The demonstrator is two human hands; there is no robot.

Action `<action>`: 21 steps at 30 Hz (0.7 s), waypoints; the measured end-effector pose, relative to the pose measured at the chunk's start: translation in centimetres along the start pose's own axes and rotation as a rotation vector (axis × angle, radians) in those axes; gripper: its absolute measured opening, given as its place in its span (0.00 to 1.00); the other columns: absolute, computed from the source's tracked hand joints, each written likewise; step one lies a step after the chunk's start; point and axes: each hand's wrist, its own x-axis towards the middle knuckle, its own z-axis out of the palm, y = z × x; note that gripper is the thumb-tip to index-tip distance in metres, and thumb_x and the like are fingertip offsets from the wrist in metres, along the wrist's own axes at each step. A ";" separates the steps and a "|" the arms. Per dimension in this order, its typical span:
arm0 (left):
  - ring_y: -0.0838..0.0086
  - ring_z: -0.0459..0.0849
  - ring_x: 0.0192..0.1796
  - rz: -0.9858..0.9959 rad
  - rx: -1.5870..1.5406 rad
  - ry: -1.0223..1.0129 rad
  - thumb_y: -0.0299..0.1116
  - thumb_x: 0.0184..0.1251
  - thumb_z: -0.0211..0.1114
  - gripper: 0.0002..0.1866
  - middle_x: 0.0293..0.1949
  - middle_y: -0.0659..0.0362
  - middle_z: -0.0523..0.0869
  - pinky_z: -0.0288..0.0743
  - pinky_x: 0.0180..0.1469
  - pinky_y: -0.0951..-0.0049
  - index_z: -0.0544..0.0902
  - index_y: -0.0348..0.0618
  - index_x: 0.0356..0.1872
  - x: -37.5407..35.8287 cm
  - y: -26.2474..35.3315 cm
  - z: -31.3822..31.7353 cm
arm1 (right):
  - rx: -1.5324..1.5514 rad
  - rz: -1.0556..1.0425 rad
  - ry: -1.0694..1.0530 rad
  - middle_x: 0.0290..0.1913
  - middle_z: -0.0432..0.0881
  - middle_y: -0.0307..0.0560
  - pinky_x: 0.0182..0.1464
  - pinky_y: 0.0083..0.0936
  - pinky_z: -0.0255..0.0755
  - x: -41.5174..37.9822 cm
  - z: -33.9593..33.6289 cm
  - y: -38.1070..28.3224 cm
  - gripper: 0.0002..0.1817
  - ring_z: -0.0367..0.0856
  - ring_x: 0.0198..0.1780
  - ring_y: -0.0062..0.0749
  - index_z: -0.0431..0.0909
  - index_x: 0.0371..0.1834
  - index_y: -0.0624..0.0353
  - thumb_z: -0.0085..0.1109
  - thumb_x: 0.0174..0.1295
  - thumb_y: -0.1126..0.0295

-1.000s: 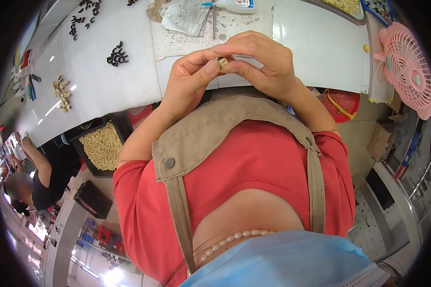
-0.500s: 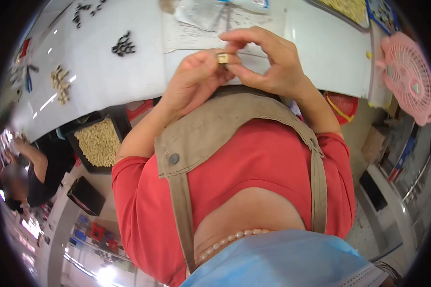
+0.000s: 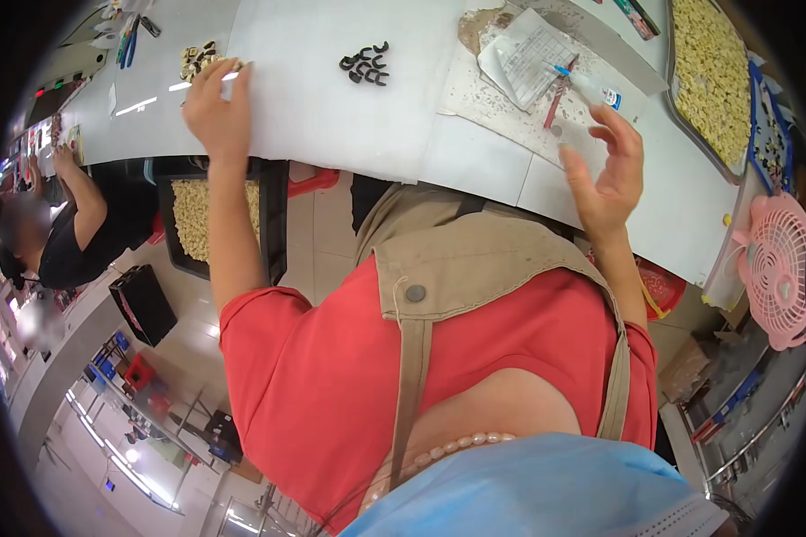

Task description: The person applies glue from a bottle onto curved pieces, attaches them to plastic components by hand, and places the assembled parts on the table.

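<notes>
My left hand (image 3: 219,112) reaches over the table at the left, beside a small pile of cream-and-black pieces (image 3: 197,61). Its fingers are drawn together at the tips, where something small shows that I cannot make out. Above the table's near edge at the right, my right hand (image 3: 611,174) holds nothing, its thumb and curved fingers apart. Between the two hands, farther back, lies a pile of curved black pieces (image 3: 364,64). A white tube with a blue tip (image 3: 595,89) rests near papers (image 3: 530,58) on a speckled board (image 3: 484,106).
A tray of yellowish pieces (image 3: 712,80) and a blue tray (image 3: 768,130) stand at the right, near a pink fan (image 3: 776,268). Pliers (image 3: 129,43) lie at the far left. A black crate of pale pieces (image 3: 273,224) is below the table edge. A co-worker (image 3: 81,224) sits at the left.
My hands have parted: the left has gone out to the left pile, the right has moved right and opened. The small yellowish block no longer shows between them. The view has shifted.
</notes>
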 end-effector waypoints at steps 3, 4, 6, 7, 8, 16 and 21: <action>0.64 0.79 0.38 0.030 0.287 -0.045 0.30 0.49 0.65 0.11 0.35 0.58 0.82 0.71 0.40 0.68 0.82 0.47 0.37 0.5 -3.1 1.2 | 0.015 0.097 0.051 0.46 0.75 0.50 0.42 0.22 0.69 -1.4 -0.7 0.7 0.23 0.74 0.44 0.30 0.70 0.50 0.65 0.63 0.47 0.78; 0.64 0.79 0.38 0.064 0.311 -0.004 0.31 0.51 0.64 0.10 0.35 0.59 0.82 0.71 0.40 0.68 0.82 0.47 0.37 1.2 -2.8 1.7 | 0.003 0.109 0.060 0.45 0.76 0.49 0.41 0.22 0.69 -1.7 -0.7 0.7 0.22 0.74 0.43 0.28 0.70 0.49 0.65 0.62 0.48 0.79; 0.64 0.79 0.38 0.113 0.193 0.060 0.32 0.53 0.63 0.10 0.36 0.59 0.81 0.72 0.40 0.68 0.82 0.47 0.37 2.7 -1.7 3.1 | -0.017 0.133 0.070 0.43 0.77 0.49 0.41 0.21 0.68 -2.1 -0.7 0.5 0.20 0.74 0.42 0.26 0.71 0.49 0.65 0.60 0.50 0.80; 0.64 0.80 0.38 0.132 0.052 0.086 0.33 0.53 0.62 0.09 0.36 0.59 0.82 0.72 0.40 0.69 0.82 0.46 0.37 3.9 -0.8 4.4 | -0.012 0.155 0.068 0.41 0.77 0.48 0.41 0.20 0.68 -2.2 -0.7 0.6 0.20 0.74 0.41 0.26 0.71 0.48 0.65 0.60 0.50 0.80; 0.65 0.80 0.38 0.149 -0.090 0.109 0.33 0.54 0.62 0.09 0.37 0.59 0.82 0.73 0.41 0.70 0.82 0.46 0.37 5.0 0.4 5.4 | -0.007 0.179 0.065 0.40 0.78 0.48 0.40 0.20 0.68 -2.4 -0.7 0.7 0.19 0.75 0.40 0.25 0.72 0.48 0.65 0.60 0.50 0.80; 0.64 0.79 0.38 0.255 -0.064 -0.123 0.30 0.53 0.62 0.10 0.36 0.56 0.81 0.72 0.40 0.69 0.81 0.44 0.38 8.3 2.4 10.1 | -0.017 0.169 0.042 0.31 0.80 0.44 0.36 0.17 0.70 -2.2 -1.5 1.3 0.14 0.76 0.31 0.22 0.76 0.42 0.64 0.59 0.50 0.80; 0.71 0.80 0.35 0.103 -0.039 -0.175 0.33 0.57 0.61 0.07 0.35 0.60 0.82 0.72 0.38 0.74 0.82 0.45 0.34 7.9 2.9 9.7 | -0.143 0.103 0.037 0.29 0.80 0.42 0.35 0.15 0.69 0.9 -4.0 2.4 0.10 0.76 0.29 0.22 0.78 0.38 0.61 0.59 0.51 0.77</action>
